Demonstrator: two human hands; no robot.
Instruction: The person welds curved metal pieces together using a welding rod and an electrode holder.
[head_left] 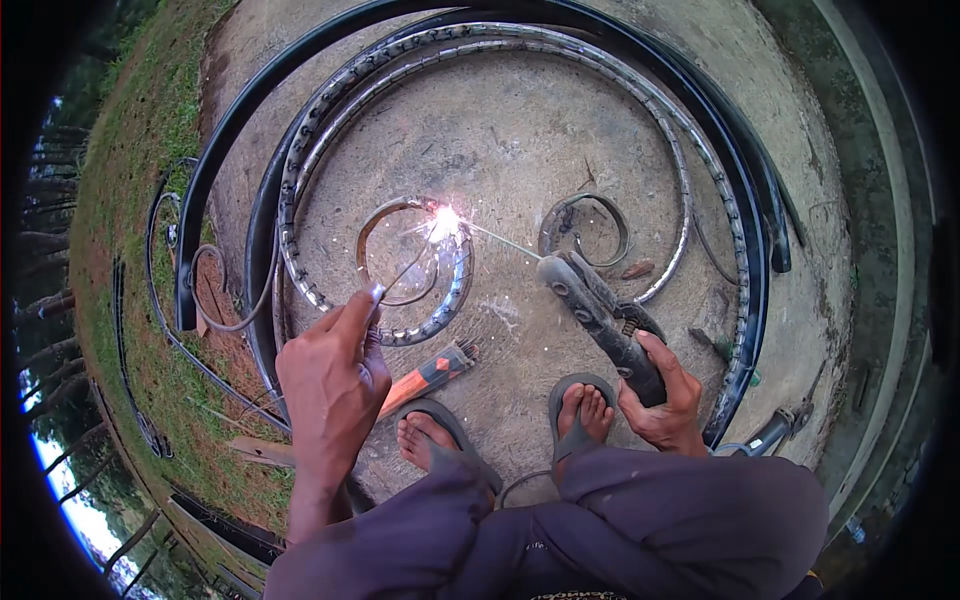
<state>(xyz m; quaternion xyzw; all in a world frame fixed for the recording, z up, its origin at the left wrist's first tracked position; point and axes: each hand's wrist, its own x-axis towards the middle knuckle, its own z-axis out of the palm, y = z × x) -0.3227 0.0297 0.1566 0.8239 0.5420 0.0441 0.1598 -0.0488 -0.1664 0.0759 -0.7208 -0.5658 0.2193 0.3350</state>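
My right hand [665,395] is wrapped round a black welding electrode holder [590,310]. A thin welding electrode [505,243] runs from its jaws to a bright arc, where sparks fly. My left hand [330,365] pinches a thin metal rod [405,268] whose far end reaches the same glare. The arc sits at the inner curl [368,240] of a large shiny spiral of bent metal [295,235] lying on the concrete. Glare hides the exact joint and both tips.
Several black curved tubes [235,135] surround the spiral. A smaller curl [625,235] lies inside, right. An orange packet of electrodes [425,378] is near my left foot, a power tool [775,432] beyond my right knee. Grass [150,210] borders the concrete [560,130] on the left.
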